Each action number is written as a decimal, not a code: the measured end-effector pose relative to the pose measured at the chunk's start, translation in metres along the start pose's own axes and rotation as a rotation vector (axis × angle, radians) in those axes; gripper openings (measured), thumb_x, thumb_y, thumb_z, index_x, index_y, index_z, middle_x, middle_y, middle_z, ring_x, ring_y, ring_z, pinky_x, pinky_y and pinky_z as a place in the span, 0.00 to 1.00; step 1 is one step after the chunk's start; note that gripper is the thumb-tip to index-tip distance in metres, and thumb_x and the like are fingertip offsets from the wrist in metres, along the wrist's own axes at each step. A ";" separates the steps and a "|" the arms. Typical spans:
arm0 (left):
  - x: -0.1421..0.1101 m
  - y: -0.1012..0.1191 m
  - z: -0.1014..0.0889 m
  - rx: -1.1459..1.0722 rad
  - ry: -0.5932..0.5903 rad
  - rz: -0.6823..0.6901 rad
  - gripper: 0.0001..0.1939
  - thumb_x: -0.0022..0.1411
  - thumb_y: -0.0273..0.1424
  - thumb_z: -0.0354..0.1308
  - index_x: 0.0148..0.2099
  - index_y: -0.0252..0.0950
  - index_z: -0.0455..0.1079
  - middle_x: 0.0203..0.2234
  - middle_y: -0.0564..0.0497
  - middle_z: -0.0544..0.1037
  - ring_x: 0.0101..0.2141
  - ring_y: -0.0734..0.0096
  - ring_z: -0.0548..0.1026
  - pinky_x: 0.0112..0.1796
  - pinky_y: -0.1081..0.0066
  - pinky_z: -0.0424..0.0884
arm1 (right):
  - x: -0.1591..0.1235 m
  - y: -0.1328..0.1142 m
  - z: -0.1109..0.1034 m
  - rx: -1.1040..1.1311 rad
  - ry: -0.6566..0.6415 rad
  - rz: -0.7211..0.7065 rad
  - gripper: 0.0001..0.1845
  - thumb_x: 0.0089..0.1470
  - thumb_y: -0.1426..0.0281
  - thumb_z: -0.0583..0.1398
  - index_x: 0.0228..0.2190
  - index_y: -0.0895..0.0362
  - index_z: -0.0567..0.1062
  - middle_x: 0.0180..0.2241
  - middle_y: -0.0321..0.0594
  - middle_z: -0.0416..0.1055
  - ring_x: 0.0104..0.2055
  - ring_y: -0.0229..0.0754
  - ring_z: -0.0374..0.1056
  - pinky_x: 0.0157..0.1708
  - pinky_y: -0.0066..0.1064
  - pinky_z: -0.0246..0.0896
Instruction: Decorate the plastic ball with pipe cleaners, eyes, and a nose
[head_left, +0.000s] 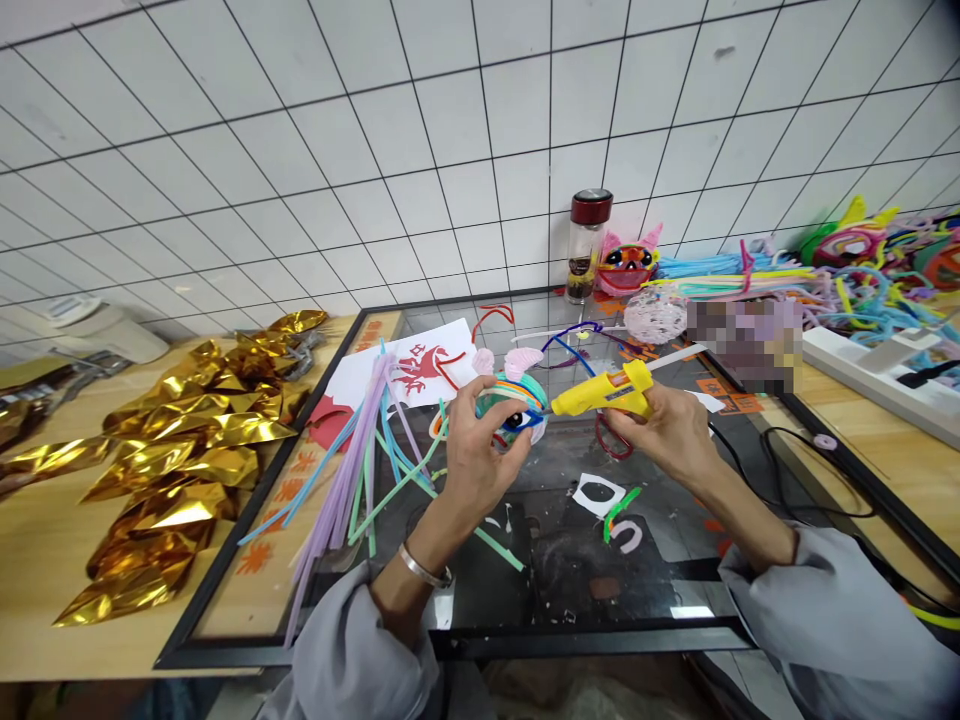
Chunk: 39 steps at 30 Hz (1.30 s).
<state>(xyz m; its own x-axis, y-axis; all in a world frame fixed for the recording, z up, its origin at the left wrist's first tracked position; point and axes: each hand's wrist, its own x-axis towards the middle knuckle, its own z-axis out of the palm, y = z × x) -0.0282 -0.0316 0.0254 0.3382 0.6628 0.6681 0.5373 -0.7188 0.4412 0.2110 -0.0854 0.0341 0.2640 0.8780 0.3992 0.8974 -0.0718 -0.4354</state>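
My left hand [480, 450] is closed on a pipe-cleaner animal head [529, 390] with pink ears, teal and orange bands and a blue-rimmed eye. Part of the head is hidden behind my fingers. In my right hand [675, 432] is a yellow hot glue gun [606, 388], a pale glue stick [679, 356] jutting from its back. The gun's nozzle points left, at or very near the blue edge of the eye; I cannot tell whether it touches. Below lie a white paper cutout [598, 494] and a bent green pipe cleaner [621, 513].
Purple, blue and green pipe cleaners [352, 470] lie left on the black-framed glass board [540, 600]. Gold foil pieces [172, 480] cover the left table. At the back stand a glass bottle [583, 245] and a finished animal face [628, 265]. A black cord [814, 510] runs along the right.
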 end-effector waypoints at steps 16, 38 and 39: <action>0.000 0.000 0.001 0.009 -0.002 -0.015 0.11 0.56 0.25 0.65 0.43 0.40 0.76 0.53 0.43 0.68 0.55 0.54 0.71 0.54 0.54 0.71 | -0.002 0.007 0.002 0.089 0.004 -0.106 0.14 0.48 0.62 0.57 0.17 0.52 0.61 0.17 0.38 0.65 0.20 0.40 0.61 0.24 0.31 0.45; 0.000 0.002 0.001 0.010 0.000 -0.024 0.11 0.56 0.25 0.64 0.42 0.40 0.76 0.53 0.43 0.69 0.55 0.55 0.71 0.53 0.57 0.71 | -0.001 0.008 0.000 0.102 0.013 -0.129 0.12 0.46 0.64 0.56 0.18 0.52 0.61 0.16 0.37 0.65 0.19 0.39 0.60 0.23 0.30 0.44; 0.000 0.002 0.001 0.009 -0.001 -0.021 0.11 0.56 0.25 0.64 0.42 0.40 0.76 0.52 0.43 0.69 0.55 0.55 0.72 0.53 0.57 0.71 | -0.001 0.008 0.000 0.102 0.011 -0.131 0.11 0.46 0.64 0.56 0.18 0.52 0.61 0.16 0.37 0.65 0.19 0.39 0.60 0.23 0.30 0.44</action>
<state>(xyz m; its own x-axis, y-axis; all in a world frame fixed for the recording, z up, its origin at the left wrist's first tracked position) -0.0266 -0.0324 0.0258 0.3269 0.6782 0.6582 0.5514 -0.7025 0.4499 0.2177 -0.0868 0.0303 0.1515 0.8713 0.4667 0.8841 0.0917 -0.4582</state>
